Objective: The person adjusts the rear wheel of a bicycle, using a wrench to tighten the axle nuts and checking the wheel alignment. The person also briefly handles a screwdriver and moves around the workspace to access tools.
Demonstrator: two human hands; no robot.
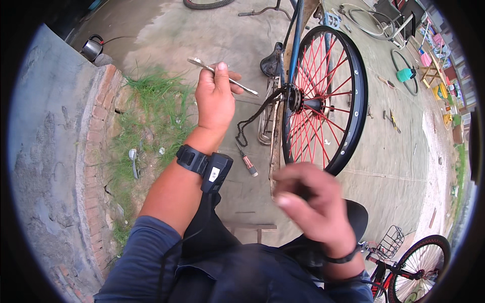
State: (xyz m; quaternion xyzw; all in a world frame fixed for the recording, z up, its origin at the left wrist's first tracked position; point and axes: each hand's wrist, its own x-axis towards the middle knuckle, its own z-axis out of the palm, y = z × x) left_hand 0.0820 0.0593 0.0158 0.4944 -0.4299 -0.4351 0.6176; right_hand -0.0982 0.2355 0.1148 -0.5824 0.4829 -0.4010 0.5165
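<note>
Wrench (203,65) held left of a red-spoked bicycle wheel (313,104).
Left grip (216,101) clasps it above a wrist device (224,161) whose white label (215,174) I can't read; near the wheel, the right grip (322,209) blurs, open or closed I can't tell.

The right hand (321,209) is blurred — its grip unreadable. The upper tire (208,6) and lower-right bicycle (420,274) are cut off.
</note>
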